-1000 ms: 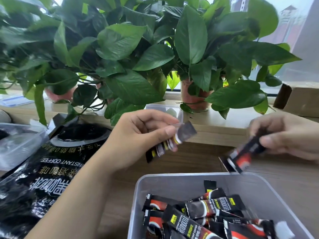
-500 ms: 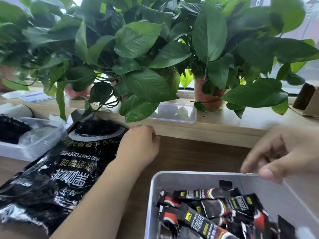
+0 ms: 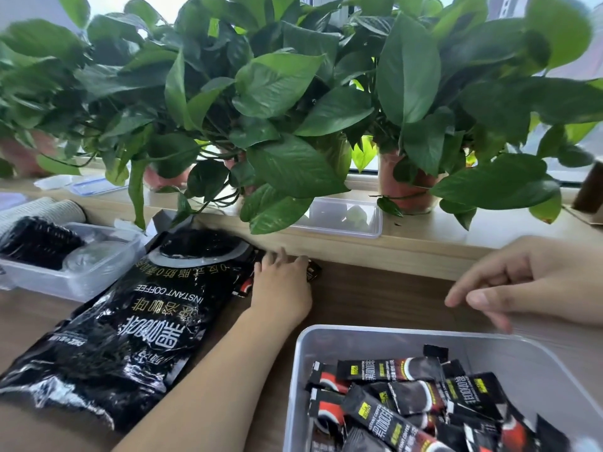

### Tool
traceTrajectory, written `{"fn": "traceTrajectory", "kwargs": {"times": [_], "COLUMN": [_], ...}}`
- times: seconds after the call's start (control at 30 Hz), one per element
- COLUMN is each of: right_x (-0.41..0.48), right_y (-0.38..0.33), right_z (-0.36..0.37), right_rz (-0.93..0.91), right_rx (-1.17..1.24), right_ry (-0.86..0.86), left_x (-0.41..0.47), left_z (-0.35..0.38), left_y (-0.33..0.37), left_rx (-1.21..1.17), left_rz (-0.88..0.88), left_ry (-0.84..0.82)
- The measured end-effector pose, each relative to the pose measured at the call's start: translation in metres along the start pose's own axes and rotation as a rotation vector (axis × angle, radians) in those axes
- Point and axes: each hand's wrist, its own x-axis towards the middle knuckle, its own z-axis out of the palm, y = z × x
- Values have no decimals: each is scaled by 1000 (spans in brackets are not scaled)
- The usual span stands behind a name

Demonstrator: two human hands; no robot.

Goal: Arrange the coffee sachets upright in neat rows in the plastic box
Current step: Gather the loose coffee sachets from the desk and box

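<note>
Coffee sachets: jumbled in box

Black-and-red foil coffee sachets (image 3: 408, 389) lie flat and crisscrossed in the translucent grey plastic box (image 3: 365, 337). Left hand (image 3: 280, 285), fingers spread, covers loose sachets (image 3: 313, 270) beside the large black instant-coffee bag (image 3: 137, 314). Right hand (image 3: 528, 282) hovers open, empty, above the box's far rim.

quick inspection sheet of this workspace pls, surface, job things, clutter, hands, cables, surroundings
surface: wooden table, with a raised ledge behind it
job's things: plastic box holds coffee sachets lying jumbled, none upright; loose sachets on the table by the instant coffee bag
clutter: tub of lids at far left; small clear container on the ledge
grippers: left hand laid on the loose sachets, grip not clear; right hand open, empty, above the box's far rim
cables: nothing seen
surroundings: potted plants along the window
</note>
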Motion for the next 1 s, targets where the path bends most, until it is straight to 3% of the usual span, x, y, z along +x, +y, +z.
{"fn": "traceTrajectory", "kwargs": {"times": [0.13, 0.3, 0.37, 0.5, 0.67, 0.83, 1.0], "right_x": [2, 5, 6, 9, 10, 11, 13], "right_y": [2, 9, 10, 12, 13, 15, 17], "right_z": [0, 1, 2, 2, 3, 2, 4], "right_rz": [-7, -19, -23, -31, -29, -49, -50], "right_rx": [-33, -49, -47, -56, -81, -65, -39], "right_ry": [-6, -49, -45, -56, -64, -78, -79], "left_x": [-1, 0, 0, 0, 1, 1, 2], "left_z": [1, 4, 3, 3, 2, 2, -2], "left_y": [0, 3, 3, 0, 2, -2, 0], "left_rx": [79, -21, 1, 51, -14, 34, 17], "left_rz": [-199, -25, -55, -231, -95, -204, -148], "left_ry": [-254, -100, -79, -223, -79, -145, -75]}}
